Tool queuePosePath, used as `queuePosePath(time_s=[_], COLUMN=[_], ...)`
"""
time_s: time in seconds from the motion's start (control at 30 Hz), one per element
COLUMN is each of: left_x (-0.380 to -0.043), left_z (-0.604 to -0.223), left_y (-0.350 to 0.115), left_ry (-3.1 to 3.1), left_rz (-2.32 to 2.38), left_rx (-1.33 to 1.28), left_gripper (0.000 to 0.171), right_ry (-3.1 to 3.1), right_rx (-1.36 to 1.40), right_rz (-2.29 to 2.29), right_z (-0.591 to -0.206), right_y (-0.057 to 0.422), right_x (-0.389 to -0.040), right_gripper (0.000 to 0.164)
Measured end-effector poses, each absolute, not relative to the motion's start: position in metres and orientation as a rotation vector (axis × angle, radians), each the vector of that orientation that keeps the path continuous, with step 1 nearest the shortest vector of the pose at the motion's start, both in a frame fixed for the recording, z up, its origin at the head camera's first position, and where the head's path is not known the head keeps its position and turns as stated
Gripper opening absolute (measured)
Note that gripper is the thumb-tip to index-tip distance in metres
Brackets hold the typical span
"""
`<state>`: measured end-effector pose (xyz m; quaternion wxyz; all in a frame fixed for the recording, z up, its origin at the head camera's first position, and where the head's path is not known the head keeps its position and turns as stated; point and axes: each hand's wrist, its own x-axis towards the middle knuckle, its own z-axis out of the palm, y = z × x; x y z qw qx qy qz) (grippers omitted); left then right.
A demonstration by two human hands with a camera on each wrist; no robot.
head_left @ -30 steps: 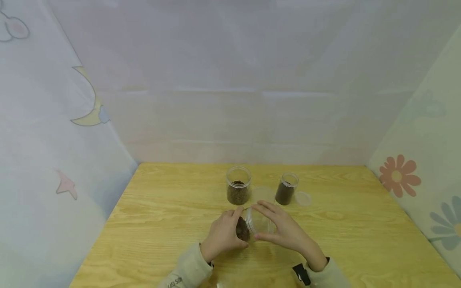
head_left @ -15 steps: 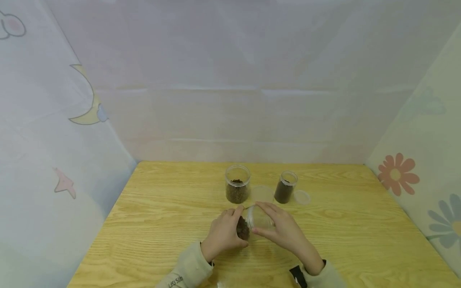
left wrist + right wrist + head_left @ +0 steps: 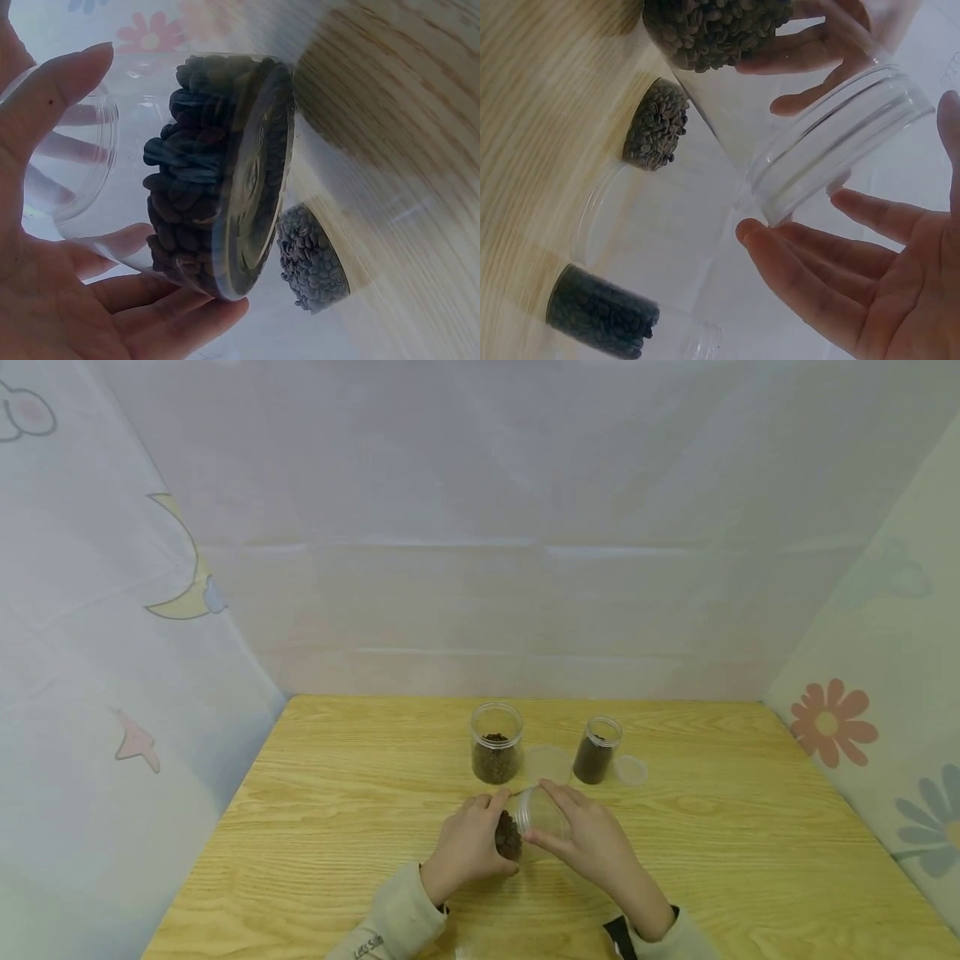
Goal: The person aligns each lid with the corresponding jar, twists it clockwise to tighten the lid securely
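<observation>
A pale printed fabric backdrop [image 3: 480,552] walls the back and sides of a wood-grain table [image 3: 322,827]. Two light sleeves [image 3: 397,910] reach in over its near part. The left hand [image 3: 467,839] is clamped on a clear threaded jar [image 3: 180,172], thumb on one side, fingers on the other. The right hand [image 3: 592,837] has thumb and fingers apart, curved round the jar's ringed rim [image 3: 844,142]. The jar is tilted, rim end toward the right hand; whether its base touches the table, I cannot tell. Beyond the hands, a wide open jar [image 3: 497,756] and, to its right, a narrower open jar [image 3: 596,753] stand upright. A clear round lid [image 3: 546,766] lies between them, a smaller lid [image 3: 632,770] just right of the narrower one. Dark coffee beans [image 3: 191,195] fill the lower part of the held jar; similar dark contents show in the others.
</observation>
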<state>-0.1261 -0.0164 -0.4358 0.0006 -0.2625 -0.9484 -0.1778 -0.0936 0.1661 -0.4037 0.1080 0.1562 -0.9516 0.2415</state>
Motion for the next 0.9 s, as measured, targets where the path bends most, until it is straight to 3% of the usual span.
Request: queuePosePath(time_s=[0.17,0.53,0.9], left_x=[-0.126,-0.127,-0.129], left_z=[-0.436,-0.435,-0.438], left_y=[-0.017,-0.017,-0.018], left_ry=[-2.982,-2.981,-2.973], left_rz=[-0.574,-0.564,-0.602], left_rx=[-0.822,-0.825,-0.826], left_gripper=[0.093,0.093,0.092], right_ry=[-2.795,-2.686,-2.748], right_rx=[0.544,1.022,1.071], right_rz=[0.788,0.934,0.903], right_z=[-0.400,-0.396,-0.395], right_y=[0.175,0.198,0.198], right_x=[-0.090,-0.098,-0.106], right_gripper=[0.072,0.077,0.075])
